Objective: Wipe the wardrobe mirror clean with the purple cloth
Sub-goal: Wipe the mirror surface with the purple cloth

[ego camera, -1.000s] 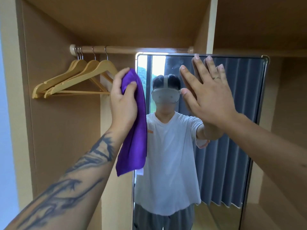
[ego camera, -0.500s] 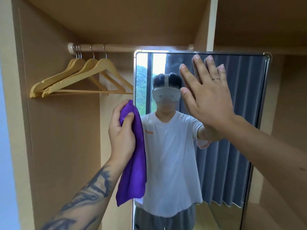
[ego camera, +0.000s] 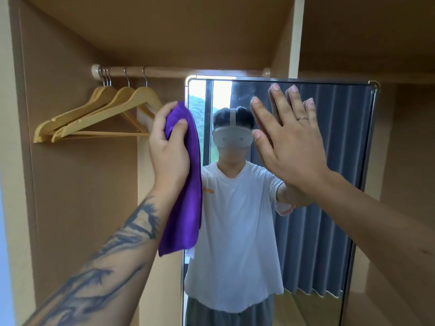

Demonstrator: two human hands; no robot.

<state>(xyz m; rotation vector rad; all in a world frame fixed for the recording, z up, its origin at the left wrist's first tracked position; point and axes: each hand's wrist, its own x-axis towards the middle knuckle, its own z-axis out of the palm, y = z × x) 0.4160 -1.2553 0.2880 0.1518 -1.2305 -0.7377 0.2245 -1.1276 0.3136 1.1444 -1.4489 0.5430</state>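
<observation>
Purple microfibre cloth (ego camera: 183,184) is gripped, bunched, in the left hand (ego camera: 168,149) against the upper left edge of the tall metal-framed wardrobe mirror (ego camera: 329,184). The right hand (ego camera: 289,142) is pressed flat, fingers spread, on the glass. Wiping is judged under way; strokes across toward the right edge are required next.

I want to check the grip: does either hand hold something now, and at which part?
The left hand grips the purple cloth at its upper end; the rest hangs down. The right hand holds nothing, fingers straight against the mirror.
</observation>
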